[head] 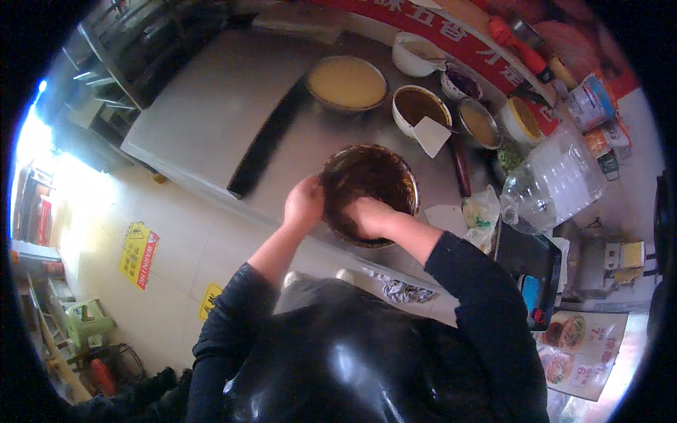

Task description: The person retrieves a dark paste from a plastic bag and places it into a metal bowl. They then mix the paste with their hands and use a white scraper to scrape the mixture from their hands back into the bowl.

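Observation:
A large round metal bowl [415,182] holding a dark brown, wet mixture stands near the front edge of the metal worktable. My left hand [307,203] is against the bowl's left rim, its fingers partly hidden behind or over the edge. Inside the bowl, my right hand [367,215] reaches into the dark mixture; its fingers are sunk out of sight, so what they hold cannot be told. Beyond stands a white bowl of dark sauce [420,106], with a white square piece [432,136] at its front rim. A basin of pale yellow liquid [347,83] is farther back.
On the right are a dark-handled utensil [460,166], a bowl of brownish liquid [478,124], a yellow-filled tub [522,120], a clear plastic container [552,177] and a black tray [529,251] with a blue item. A crumpled cloth [404,291] lies below the table edge.

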A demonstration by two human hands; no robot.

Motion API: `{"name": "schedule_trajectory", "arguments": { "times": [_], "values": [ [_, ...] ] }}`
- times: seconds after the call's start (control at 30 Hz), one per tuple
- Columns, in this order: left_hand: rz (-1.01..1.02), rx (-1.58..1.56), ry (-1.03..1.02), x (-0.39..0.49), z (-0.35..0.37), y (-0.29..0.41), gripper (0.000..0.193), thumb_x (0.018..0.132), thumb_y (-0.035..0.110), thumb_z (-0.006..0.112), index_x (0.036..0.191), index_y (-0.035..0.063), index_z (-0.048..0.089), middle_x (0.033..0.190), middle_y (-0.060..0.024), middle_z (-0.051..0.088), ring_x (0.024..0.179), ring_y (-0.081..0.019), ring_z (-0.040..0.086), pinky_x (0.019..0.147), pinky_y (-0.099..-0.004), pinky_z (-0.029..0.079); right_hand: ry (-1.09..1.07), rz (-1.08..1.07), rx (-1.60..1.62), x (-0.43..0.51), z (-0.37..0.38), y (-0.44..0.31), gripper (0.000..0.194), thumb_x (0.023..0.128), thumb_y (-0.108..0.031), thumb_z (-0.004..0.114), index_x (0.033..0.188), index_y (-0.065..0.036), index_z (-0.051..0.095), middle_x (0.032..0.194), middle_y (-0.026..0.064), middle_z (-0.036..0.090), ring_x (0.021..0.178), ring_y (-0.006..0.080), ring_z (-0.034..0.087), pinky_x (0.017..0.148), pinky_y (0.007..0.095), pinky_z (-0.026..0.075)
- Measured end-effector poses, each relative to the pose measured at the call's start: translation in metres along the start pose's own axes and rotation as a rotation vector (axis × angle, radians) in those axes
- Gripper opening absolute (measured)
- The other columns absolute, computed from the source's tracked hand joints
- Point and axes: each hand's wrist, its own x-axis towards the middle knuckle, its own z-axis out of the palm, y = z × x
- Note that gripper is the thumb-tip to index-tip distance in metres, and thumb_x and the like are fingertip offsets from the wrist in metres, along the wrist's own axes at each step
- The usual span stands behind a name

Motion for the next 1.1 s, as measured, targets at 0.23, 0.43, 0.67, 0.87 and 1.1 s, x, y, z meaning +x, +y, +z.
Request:
{"name": "schedule_trajectory", "arguments": {
  "times": [0.23,0.43,0.67,0.87,1.1],
  "values": [
    [0.042,0.023,0.018,0.000,0.000,-0.003,0.032,0.085,0.016,0.056,0.115,0.0048,0.057,0.087,-0.0169,0.066,0.078,-0.0293,0.064,0.073,-0.0367,0.050,0.184,0.159,-0.063,-0.014,0.002,0.036,0.027,0.080,-0.015,0.054,0.106,-0.012,0.061,0.095,0.0172,0.064,0.088,0.0357,0.062,0.076,0.0445,0.050],
    [0.080,0.014,0.013,0.000,0.000,-0.001,0.030,0.086,0.016,0.054,0.114,0.0060,0.057,0.088,-0.0178,0.065,0.080,-0.0311,0.064,0.073,-0.0378,0.050,0.256,0.060,-0.045,0.033,0.027,0.049,0.018,0.082,-0.013,0.052,0.093,-0.007,0.064,0.090,0.0173,0.064,0.083,0.0333,0.063,0.070,0.0413,0.051],
    [0.112,0.015,0.064,-0.002,-0.001,0.008,0.029,0.085,0.015,0.053,0.112,0.0054,0.057,0.086,-0.0183,0.064,0.080,-0.0348,0.062,0.072,-0.0394,0.049,0.236,-0.247,-0.359,0.006,-0.026,0.026,0.011,0.073,-0.011,0.055,0.075,-0.005,0.065,0.080,0.0157,0.065,0.078,0.0324,0.064,0.068,0.0424,0.052],
    [0.117,0.042,0.077,-0.006,0.000,0.011,0.025,0.085,0.017,0.049,0.106,0.0063,0.056,0.093,-0.0200,0.063,0.089,-0.0399,0.058,0.076,-0.0466,0.047,0.037,-0.326,-0.391,0.052,-0.066,0.022,0.017,0.075,-0.016,0.056,0.087,-0.008,0.065,0.095,0.0137,0.065,0.090,0.0333,0.061,0.076,0.0428,0.051],
    [0.070,0.026,0.187,-0.011,0.008,0.012,0.028,0.085,0.016,0.052,0.110,0.0038,0.058,0.093,-0.0208,0.063,0.087,-0.0383,0.060,0.075,-0.0416,0.049,-0.045,0.240,-0.237,-0.003,-0.059,0.051,0.031,0.086,-0.032,0.054,0.090,-0.002,0.063,0.092,0.0215,0.063,0.091,0.0378,0.060,0.078,0.0467,0.049]
  ]
}}
